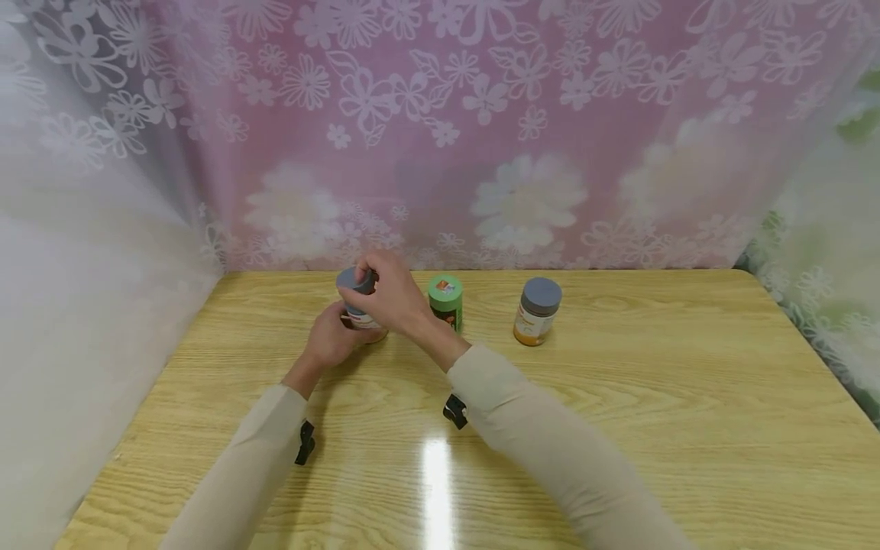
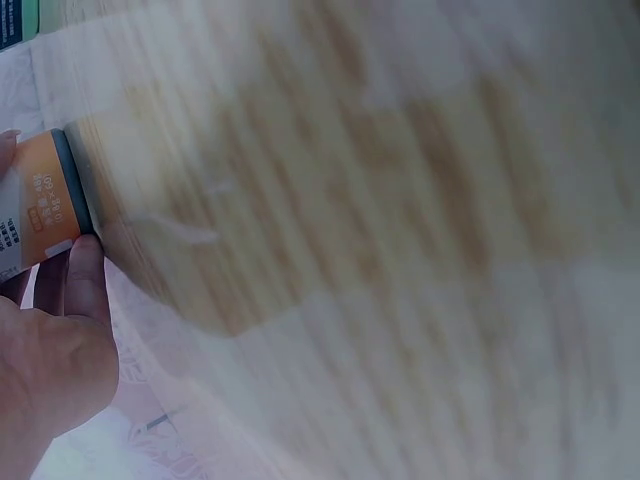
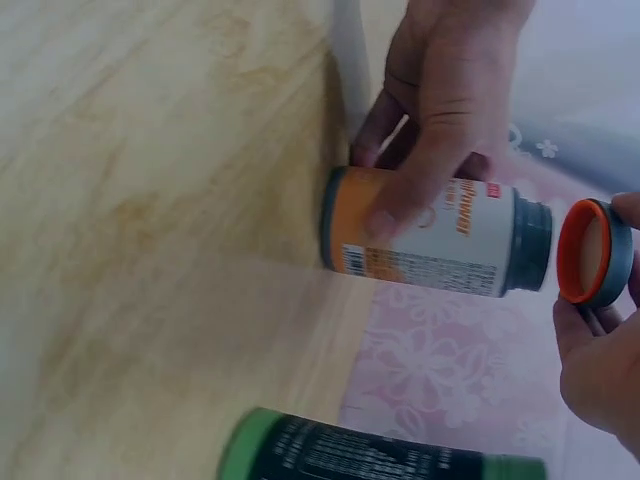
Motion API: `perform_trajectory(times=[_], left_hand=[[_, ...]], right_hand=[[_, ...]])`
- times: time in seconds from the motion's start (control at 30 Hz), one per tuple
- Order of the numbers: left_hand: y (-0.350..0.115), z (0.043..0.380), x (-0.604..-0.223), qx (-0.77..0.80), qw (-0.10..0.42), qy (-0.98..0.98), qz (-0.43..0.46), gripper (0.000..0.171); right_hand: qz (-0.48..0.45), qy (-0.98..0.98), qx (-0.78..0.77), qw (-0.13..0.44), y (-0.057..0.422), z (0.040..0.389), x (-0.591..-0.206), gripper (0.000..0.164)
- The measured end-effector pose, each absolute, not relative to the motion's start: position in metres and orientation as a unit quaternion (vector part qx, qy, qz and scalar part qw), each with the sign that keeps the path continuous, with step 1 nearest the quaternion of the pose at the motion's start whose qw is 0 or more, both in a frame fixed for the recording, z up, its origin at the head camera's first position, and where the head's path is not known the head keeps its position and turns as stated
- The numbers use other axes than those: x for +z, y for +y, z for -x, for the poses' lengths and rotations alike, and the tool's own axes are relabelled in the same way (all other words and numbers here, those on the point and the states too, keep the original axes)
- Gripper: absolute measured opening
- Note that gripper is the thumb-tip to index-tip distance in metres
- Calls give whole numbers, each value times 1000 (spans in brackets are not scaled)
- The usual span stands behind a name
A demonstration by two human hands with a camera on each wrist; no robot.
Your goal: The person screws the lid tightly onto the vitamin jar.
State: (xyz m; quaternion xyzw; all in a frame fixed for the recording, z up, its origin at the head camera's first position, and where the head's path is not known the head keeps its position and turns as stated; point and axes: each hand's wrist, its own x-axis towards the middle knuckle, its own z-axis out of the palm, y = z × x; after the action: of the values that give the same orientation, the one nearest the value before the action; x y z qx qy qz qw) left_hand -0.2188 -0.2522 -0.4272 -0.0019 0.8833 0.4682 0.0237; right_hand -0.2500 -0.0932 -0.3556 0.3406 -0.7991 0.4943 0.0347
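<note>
At the back left of the table, my left hand (image 1: pixel 331 338) grips an upright jar (image 3: pixel 450 235) with a white and orange label, fingers and thumb round its lower body. My right hand (image 1: pixel 395 298) pinches a dark grey-blue lid (image 3: pixel 603 252) by its rim. In the right wrist view the lid is off, with a small gap between its orange inside and the jar's neck. The left wrist view shows the left hand (image 2: pixel 70 345) at the base of the jar (image 2: pixel 50 205); much of the jar lies outside that view.
A green-lidded jar (image 1: pixel 447 294) with a dark label stands just right of the hands. Farther right is another grey-lidded jar (image 1: pixel 536 313) with an orange and white label. Behind the wooden table (image 1: pixel 619 428) hangs a pink flowered curtain (image 1: pixel 440 153).
</note>
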Motion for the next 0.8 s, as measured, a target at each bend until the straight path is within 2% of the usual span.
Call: perform_trajectory(times=[0.47, 0.8], left_hand=[[-254, 219, -429, 482, 16, 876, -15, 62], [-254, 220, -430, 474, 15, 880, -12, 62]], right_hand=[[-337, -791, 508, 45, -94, 252, -375, 25], [-330, -793, 511, 36, -94, 253, -385, 21]])
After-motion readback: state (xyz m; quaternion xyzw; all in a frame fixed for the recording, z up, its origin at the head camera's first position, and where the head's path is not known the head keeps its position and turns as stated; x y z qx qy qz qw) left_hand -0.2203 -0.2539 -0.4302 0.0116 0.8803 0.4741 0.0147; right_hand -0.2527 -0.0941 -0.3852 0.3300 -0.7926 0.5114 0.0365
